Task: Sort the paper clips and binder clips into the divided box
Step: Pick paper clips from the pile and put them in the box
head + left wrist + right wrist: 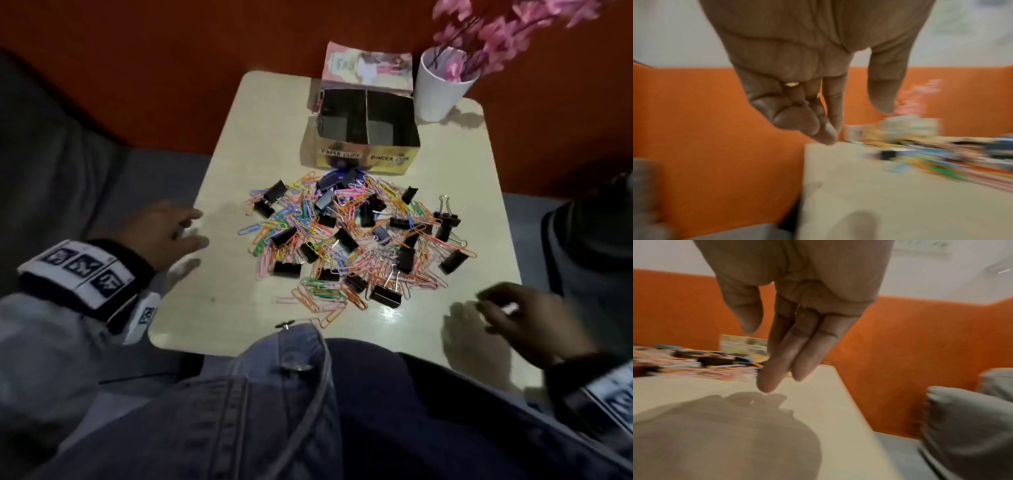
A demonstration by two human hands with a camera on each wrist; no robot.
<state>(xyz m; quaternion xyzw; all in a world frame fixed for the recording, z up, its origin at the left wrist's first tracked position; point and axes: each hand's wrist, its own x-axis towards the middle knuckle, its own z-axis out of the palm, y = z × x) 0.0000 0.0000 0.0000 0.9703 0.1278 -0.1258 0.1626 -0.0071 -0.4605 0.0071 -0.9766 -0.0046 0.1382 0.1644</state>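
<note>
Pale table [219, 178], divided box [368, 156] set at its far side with both compartments open, mixed heap of paper clips [329, 291] and binder clips [346, 238] spread mid-table, left hand [164, 233] held loose and empty at the heap's left, right hand [527, 318] relaxed, empty, near its right.

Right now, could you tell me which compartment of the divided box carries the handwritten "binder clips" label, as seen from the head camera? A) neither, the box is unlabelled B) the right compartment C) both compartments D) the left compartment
B: on the front wall of the divided box, the "binder clips" label sits under the right compartment, while the "paper clips" label sits under the left one.
</note>
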